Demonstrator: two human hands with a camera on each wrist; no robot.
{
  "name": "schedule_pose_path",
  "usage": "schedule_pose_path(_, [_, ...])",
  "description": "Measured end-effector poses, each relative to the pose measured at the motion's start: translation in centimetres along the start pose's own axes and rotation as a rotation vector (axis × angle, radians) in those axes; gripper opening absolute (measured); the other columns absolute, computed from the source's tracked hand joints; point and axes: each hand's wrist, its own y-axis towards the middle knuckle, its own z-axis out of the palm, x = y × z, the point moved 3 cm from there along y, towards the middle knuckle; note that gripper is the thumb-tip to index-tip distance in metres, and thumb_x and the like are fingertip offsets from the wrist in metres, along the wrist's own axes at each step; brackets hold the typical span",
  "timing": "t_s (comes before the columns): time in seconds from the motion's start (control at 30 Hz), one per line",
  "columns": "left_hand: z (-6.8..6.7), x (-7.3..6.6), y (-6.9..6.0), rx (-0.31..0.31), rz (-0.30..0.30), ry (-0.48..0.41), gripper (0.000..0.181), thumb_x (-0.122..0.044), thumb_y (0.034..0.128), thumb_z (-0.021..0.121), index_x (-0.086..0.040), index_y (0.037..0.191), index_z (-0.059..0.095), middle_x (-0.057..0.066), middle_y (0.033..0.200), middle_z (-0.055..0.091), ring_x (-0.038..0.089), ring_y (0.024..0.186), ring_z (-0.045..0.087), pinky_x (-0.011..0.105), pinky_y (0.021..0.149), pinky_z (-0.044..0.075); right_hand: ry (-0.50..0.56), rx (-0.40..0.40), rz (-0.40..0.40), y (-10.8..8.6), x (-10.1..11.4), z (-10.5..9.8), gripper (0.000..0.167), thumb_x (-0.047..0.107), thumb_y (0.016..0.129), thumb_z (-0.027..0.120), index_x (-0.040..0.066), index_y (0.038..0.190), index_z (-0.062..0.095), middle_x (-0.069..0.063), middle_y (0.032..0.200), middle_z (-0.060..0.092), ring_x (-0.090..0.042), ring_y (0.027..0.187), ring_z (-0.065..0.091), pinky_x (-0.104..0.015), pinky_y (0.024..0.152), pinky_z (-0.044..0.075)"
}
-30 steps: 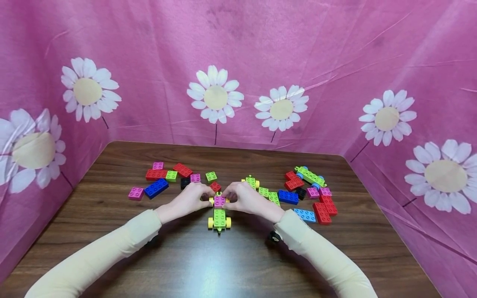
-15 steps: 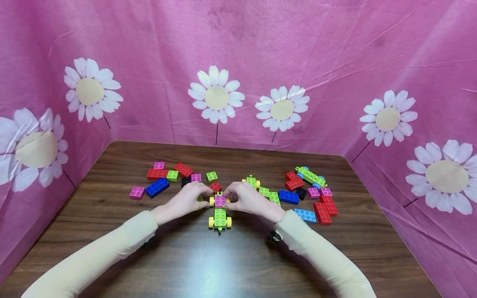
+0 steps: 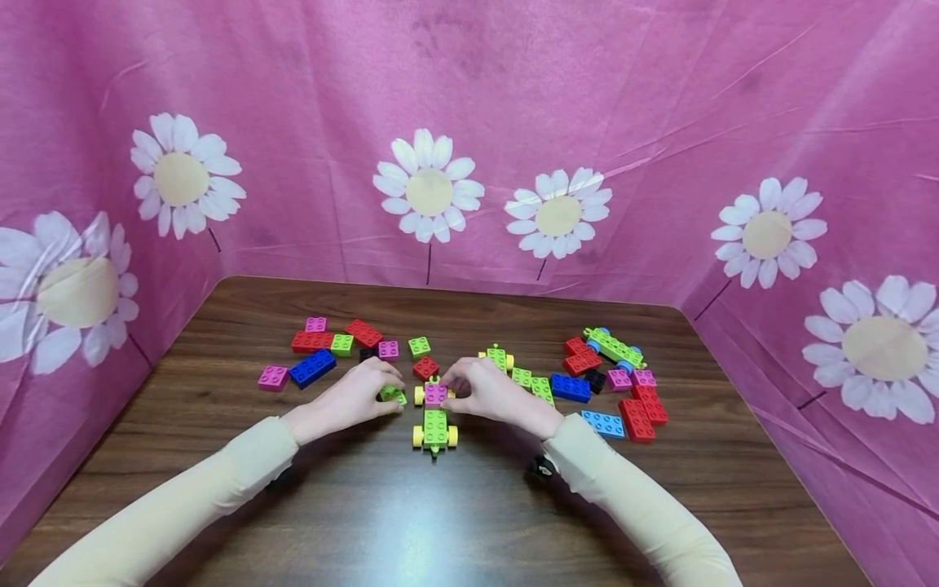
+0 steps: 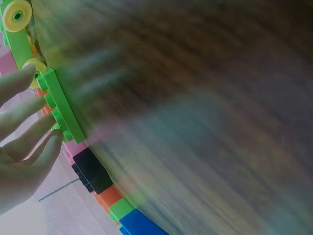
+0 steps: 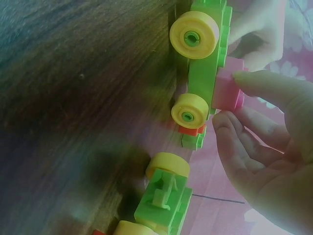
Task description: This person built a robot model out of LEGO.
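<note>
A pink 2x2 toy brick (image 3: pixel 436 395) sits on the far end of a lime-green car base (image 3: pixel 435 428) with yellow wheels, mid-table. My right hand (image 3: pixel 487 391) pinches this brick from the right; in the right wrist view the thumb presses its outer face beside the base's wheels (image 5: pixel 194 35). To the left of the car, my left hand (image 3: pixel 352 399) bends over a lime-green brick (image 3: pixel 394 395), thumb on the near side and fingers on the far side. In the left wrist view the fingertips meet the studs of that green brick (image 4: pixel 66 107), which rests on the table.
Loose bricks lie at the left, including a blue one (image 3: pixel 313 368) and a red one (image 3: pixel 311 342). A second yellow-wheeled base (image 3: pixel 496 359) stands behind my right hand. Farther right are a blue-wheeled base (image 3: pixel 614 349), red bricks (image 3: pixel 636 420) and a light-blue brick (image 3: pixel 603 423).
My left hand has moved left, away from the car and pink brick, to the lime-green brick. My right hand has stayed at the pink brick.
</note>
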Motion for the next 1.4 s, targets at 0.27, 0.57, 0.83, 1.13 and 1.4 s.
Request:
schedule_pose_path(0.27, [-0.2, -0.2, -0.6, 0.039, 0.067, -0.035, 0.021, -0.018, 0.0805, 0.081, -0.006, 0.097, 0.077, 0.009, 0.103, 0.072, 0.027, 0.101, 0.063, 0.043, 0.09, 0.055, -0.028, -0.015, -0.022, -0.1, 0.1, -0.1, 0.026, 0.022, 0.085, 0.078, 0.005, 0.103, 0.074, -0.007, 0.098, 0.075, -0.013, 0.083, 0.069, -0.021, 0.074, 0.057])
schedule_pose_path(0.57, [-0.7, 0.7, -1.3, 0.023, -0.036, -0.013, 0.05, -0.024, 0.0769, 0.085, 0.004, 0.115, 0.068, 0.017, 0.114, 0.068, 0.032, 0.109, 0.061, 0.047, 0.096, 0.053, -0.021, -0.012, -0.008, -0.1, 0.0, 0.0, 0.027, 0.021, 0.084, 0.079, 0.004, 0.104, 0.074, -0.007, 0.098, 0.075, -0.014, 0.084, 0.07, -0.02, 0.075, 0.057])
schedule_pose_path(0.83, [-0.7, 1.0, -1.2, 0.062, -0.066, 0.014, 0.059, -0.03, 0.0771, 0.084, 0.007, 0.119, 0.065, 0.021, 0.118, 0.066, 0.033, 0.11, 0.06, 0.047, 0.096, 0.052, -0.006, -0.009, -0.01, -0.1, 0.0, 0.0, 0.026, 0.021, 0.085, 0.078, 0.005, 0.105, 0.074, -0.008, 0.099, 0.075, -0.013, 0.083, 0.069, -0.021, 0.076, 0.057])
schedule_pose_path(1.13, [-0.6, 1.1, -1.3, 0.029, -0.047, 0.064, 0.061, -0.034, 0.0724, 0.087, 0.005, 0.115, 0.068, 0.016, 0.109, 0.069, 0.029, 0.103, 0.056, 0.043, 0.09, 0.052, -0.027, -0.011, -0.026, -0.2, 0.0, 0.0, 0.029, 0.024, 0.086, 0.078, 0.005, 0.107, 0.074, -0.007, 0.1, 0.075, -0.014, 0.084, 0.069, -0.022, 0.077, 0.058])
schedule_pose_path(1.4, [-0.8, 1.0, -1.0, 0.051, -0.036, 0.077, 0.061, -0.037, 0.0712, 0.088, 0.004, 0.112, 0.07, 0.014, 0.106, 0.069, 0.028, 0.102, 0.055, 0.041, 0.089, 0.052, -0.067, -0.042, -0.042, -0.5, -0.3, 0.0, 0.03, 0.03, 0.086, 0.077, 0.007, 0.106, 0.075, -0.008, 0.098, 0.075, -0.015, 0.082, 0.067, -0.022, 0.075, 0.056])
